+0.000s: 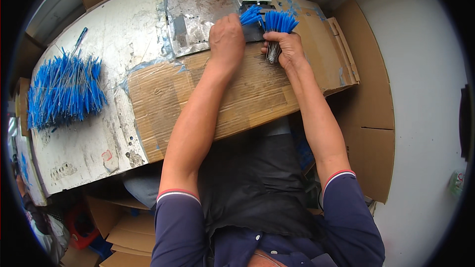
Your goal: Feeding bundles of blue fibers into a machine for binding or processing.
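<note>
Blue-tipped wire bundle [278, 32]: gripped upright in right hand [289, 49]. Left hand [226, 37] pinches a few blue pieces [250, 15]; larger heap [64, 89] lies well apart on table [123, 34].

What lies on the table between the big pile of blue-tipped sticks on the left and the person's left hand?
In the head view, between the pile and the left hand lie bare worn tabletop and a metal sheet.
</note>
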Available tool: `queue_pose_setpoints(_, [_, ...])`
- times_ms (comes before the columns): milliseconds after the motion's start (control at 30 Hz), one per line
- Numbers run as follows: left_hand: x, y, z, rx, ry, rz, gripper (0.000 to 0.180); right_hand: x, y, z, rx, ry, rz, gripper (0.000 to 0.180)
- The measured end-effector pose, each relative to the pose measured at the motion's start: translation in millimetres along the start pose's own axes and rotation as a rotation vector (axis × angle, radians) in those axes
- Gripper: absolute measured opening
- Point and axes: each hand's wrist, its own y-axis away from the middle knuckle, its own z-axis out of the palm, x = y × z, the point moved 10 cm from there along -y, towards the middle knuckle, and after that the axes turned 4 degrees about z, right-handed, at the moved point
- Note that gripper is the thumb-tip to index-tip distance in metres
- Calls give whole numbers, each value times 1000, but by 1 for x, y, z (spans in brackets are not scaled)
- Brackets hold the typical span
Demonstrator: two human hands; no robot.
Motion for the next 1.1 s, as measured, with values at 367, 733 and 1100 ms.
queue_pose_setpoints(367, [-25,3,-15,204,31,-193,18,-5,-8,8,90,179,8,11])
queue_pose_setpoints(733, [-22,4,-23,225,60,-208,19,-3,2,7,169,107,-69,11])
queue_pose_setpoints(1100, [-16,2,-17,172,49,-144,20,-1,-3,5,85,-26,-29,12])
